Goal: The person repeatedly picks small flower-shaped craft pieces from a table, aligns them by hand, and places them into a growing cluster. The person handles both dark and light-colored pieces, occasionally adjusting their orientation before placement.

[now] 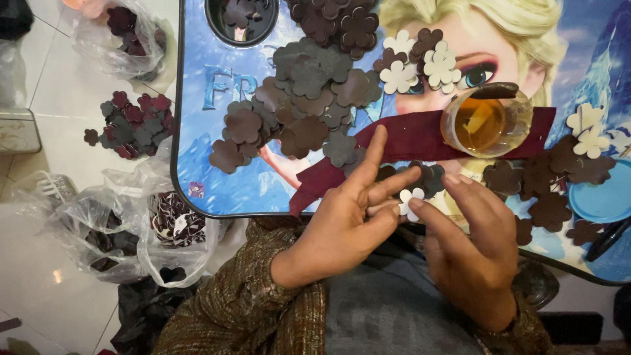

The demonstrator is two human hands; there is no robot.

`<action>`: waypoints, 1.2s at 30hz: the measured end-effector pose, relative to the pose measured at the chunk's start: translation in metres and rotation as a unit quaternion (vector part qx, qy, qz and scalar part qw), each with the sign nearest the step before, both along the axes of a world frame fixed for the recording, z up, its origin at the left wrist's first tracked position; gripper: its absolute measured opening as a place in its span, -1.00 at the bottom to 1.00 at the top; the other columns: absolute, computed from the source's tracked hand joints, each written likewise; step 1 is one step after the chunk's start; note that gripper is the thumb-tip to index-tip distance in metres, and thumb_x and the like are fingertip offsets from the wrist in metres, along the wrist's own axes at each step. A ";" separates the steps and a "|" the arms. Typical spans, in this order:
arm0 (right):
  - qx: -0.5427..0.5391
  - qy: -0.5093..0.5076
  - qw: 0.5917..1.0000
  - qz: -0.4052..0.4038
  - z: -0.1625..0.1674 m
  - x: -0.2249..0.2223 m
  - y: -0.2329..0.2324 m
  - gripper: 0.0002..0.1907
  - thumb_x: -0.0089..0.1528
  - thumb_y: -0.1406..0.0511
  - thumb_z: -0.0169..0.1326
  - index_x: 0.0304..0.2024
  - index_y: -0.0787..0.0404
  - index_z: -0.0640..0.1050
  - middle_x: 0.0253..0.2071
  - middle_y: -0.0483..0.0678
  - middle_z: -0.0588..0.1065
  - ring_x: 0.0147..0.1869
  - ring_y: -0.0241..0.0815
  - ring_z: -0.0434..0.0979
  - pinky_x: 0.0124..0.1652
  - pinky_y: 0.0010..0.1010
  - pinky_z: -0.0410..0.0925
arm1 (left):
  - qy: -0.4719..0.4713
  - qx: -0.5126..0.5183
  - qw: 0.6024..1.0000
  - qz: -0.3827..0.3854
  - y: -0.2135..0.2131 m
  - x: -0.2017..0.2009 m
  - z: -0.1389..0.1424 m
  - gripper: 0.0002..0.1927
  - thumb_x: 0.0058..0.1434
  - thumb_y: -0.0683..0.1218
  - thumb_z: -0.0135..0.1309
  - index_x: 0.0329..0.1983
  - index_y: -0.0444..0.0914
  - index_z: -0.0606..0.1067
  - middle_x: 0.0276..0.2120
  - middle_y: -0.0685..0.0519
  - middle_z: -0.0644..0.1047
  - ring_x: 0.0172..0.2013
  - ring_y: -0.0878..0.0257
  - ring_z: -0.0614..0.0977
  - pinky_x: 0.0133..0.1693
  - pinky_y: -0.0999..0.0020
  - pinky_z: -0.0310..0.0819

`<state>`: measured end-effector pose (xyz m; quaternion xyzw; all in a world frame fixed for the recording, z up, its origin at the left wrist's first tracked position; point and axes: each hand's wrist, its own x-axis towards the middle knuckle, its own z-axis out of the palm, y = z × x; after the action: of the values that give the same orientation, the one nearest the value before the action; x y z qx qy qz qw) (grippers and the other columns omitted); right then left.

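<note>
Both hands nearest the lens, over the lap at the near edge of the table (197, 151). Left hand (348, 217) with fingers spread, index raised; right hand (470, 246) with fingers loosely curled. Between them, pinched at the fingertips of both, a small white flower cutout (409, 201), held just above the table's near edge.

Table: lap tray with a glossy blue cartoon print and dark rim. Across its middle lies a maroon fabric strip (407, 141), running from the near-left up toward the right. Large heap of dark brown and grey flower cutouts (302, 98) covers the centre-left. Round clear container of amber liquid (486, 121) sits on the strip, right of centre. Smaller cluster of cream flower cutouts (420, 66) just beyond it. More brown flowers (545, 184) lie to the right, beside a blue lid (601, 197).

Floor, left: clear plastic bags (118, 223) holding cutouts, and a loose pile of maroon and grey flowers (131, 125) on the tile.
</note>
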<state>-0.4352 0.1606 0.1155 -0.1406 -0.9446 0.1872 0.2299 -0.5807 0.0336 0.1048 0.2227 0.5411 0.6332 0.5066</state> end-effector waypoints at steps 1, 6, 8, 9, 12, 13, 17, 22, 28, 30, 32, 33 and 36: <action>0.010 0.005 1.000 0.008 0.000 0.000 0.001 -0.59 0.07 0.54 0.22 -0.04 0.15 0.66 0.17 0.13 0.45 0.22 0.21 0.51 0.19 -0.05 0.41 | -0.010 0.004 1.000 0.004 0.001 0.000 0.000 -0.07 0.39 -0.29 -0.11 0.66 -0.12 -0.33 0.32 -0.12 0.50 -0.18 0.57 0.42 -0.09 0.63 0.40; 0.057 0.016 0.998 0.028 -0.001 0.001 0.002 -0.61 0.17 0.50 0.32 0.03 0.11 0.65 0.21 0.09 0.43 0.24 0.17 0.50 0.18 -0.13 0.43 | -0.004 -0.010 1.000 0.003 0.001 0.000 0.000 -0.07 0.39 -0.28 -0.10 0.67 -0.12 -0.32 0.31 -0.12 0.51 -0.18 0.57 0.44 -0.08 0.62 0.42; 0.078 0.016 0.997 0.000 -0.003 0.001 0.002 -0.63 0.17 0.52 0.34 -0.01 0.12 0.65 0.18 0.07 0.44 0.21 0.17 0.52 0.15 -0.13 0.46 | -0.008 -0.011 1.000 0.001 0.002 0.001 -0.001 -0.05 0.38 -0.28 -0.09 0.67 -0.11 -0.32 0.30 -0.12 0.53 -0.23 0.55 0.42 -0.12 0.61 0.41; 0.082 0.013 0.997 0.007 -0.003 0.001 0.002 -0.62 0.14 0.51 0.33 -0.02 0.12 0.66 0.17 0.08 0.44 0.20 0.17 0.52 0.14 -0.12 0.46 | 0.008 -0.016 1.000 -0.002 0.001 0.002 -0.001 -0.05 0.37 -0.28 -0.09 0.67 -0.12 -0.31 0.29 -0.11 0.54 -0.23 0.55 0.42 -0.13 0.61 0.41; 0.092 0.005 0.995 0.025 -0.003 0.001 0.003 -0.62 0.13 0.49 0.32 -0.01 0.11 0.67 0.17 0.07 0.43 0.20 0.15 0.52 0.14 -0.13 0.44 | 0.044 -0.025 0.999 -0.009 0.002 0.003 -0.001 -0.05 0.37 -0.28 -0.07 0.67 -0.13 -0.30 0.27 -0.09 0.56 -0.23 0.56 0.44 -0.12 0.61 0.43; 0.091 0.005 0.995 0.032 -0.002 0.002 0.003 -0.63 0.16 0.48 0.33 0.01 0.10 0.67 0.20 0.06 0.43 0.23 0.14 0.51 0.16 -0.14 0.43 | 0.048 -0.024 0.999 -0.007 0.002 0.002 -0.001 -0.05 0.37 -0.27 -0.06 0.67 -0.13 -0.30 0.27 -0.09 0.56 -0.21 0.57 0.45 -0.10 0.61 0.44; 0.124 0.003 0.992 0.023 -0.003 0.003 0.006 -0.66 0.14 0.51 0.34 -0.05 0.14 0.67 0.15 0.08 0.43 0.18 0.16 0.50 0.10 -0.16 0.43 | 0.056 -0.026 0.998 -0.007 0.001 0.001 -0.001 -0.04 0.36 -0.27 -0.05 0.66 -0.14 -0.31 0.27 -0.09 0.56 -0.23 0.57 0.46 -0.09 0.60 0.46; 0.109 -0.005 0.994 -0.001 -0.004 0.010 0.005 -0.63 0.15 0.56 0.26 -0.04 0.14 0.69 0.18 0.08 0.43 0.25 0.15 0.51 0.20 -0.13 0.46 | 0.064 -0.043 0.997 -0.007 0.003 0.001 0.000 -0.05 0.35 -0.26 -0.05 0.66 -0.15 -0.29 0.26 -0.11 0.57 -0.31 0.56 0.44 -0.19 0.59 0.46; 0.135 -0.003 0.990 0.045 -0.008 0.014 0.003 -0.70 0.25 0.43 0.34 0.01 0.02 0.70 0.22 0.03 0.43 0.29 0.06 0.44 0.18 -0.20 0.38 | 0.068 -0.057 0.996 -0.013 0.004 0.000 -0.001 -0.07 0.35 -0.25 -0.07 0.64 -0.15 -0.29 0.26 -0.11 0.55 -0.35 0.59 0.49 -0.23 0.59 0.49; 0.152 -0.002 0.987 0.044 -0.010 0.012 0.005 -0.71 0.22 0.42 0.33 -0.02 0.04 0.70 0.19 0.03 0.44 0.27 0.07 0.44 0.15 -0.21 0.37 | 0.067 -0.052 0.996 -0.009 0.004 0.000 -0.001 -0.07 0.35 -0.25 -0.07 0.64 -0.15 -0.29 0.26 -0.11 0.55 -0.34 0.59 0.48 -0.23 0.59 0.48; 0.164 0.005 0.986 0.027 -0.010 0.012 0.006 -0.70 0.17 0.47 0.27 -0.07 0.09 0.69 0.14 0.05 0.44 0.23 0.10 0.44 0.15 -0.20 0.38 | 0.067 -0.047 0.997 -0.005 0.004 0.000 0.000 -0.07 0.35 -0.26 -0.07 0.65 -0.16 -0.29 0.27 -0.12 0.55 -0.33 0.59 0.47 -0.22 0.59 0.47; 0.162 0.007 0.987 0.010 -0.010 0.012 0.006 -0.69 0.16 0.49 0.26 -0.07 0.11 0.69 0.14 0.09 0.44 0.24 0.10 0.43 0.16 -0.19 0.38 | 0.064 -0.047 0.997 -0.003 0.004 0.000 0.000 -0.06 0.34 -0.26 -0.07 0.65 -0.16 -0.29 0.26 -0.12 0.56 -0.33 0.59 0.46 -0.21 0.60 0.47; 0.164 0.021 0.985 -0.052 -0.009 0.015 0.007 -0.70 0.19 0.57 0.24 -0.07 0.21 0.68 0.13 0.17 0.46 0.26 0.12 0.44 0.19 -0.18 0.39 | 0.060 -0.053 0.997 -0.008 0.003 -0.001 0.000 -0.05 0.33 -0.26 -0.06 0.65 -0.14 -0.29 0.25 -0.11 0.57 -0.34 0.59 0.44 -0.22 0.62 0.45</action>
<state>-0.4204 0.1675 0.1068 -0.1464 -0.9488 0.0202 0.2792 -0.5815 0.0369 0.1048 0.2376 0.6016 0.5853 0.4889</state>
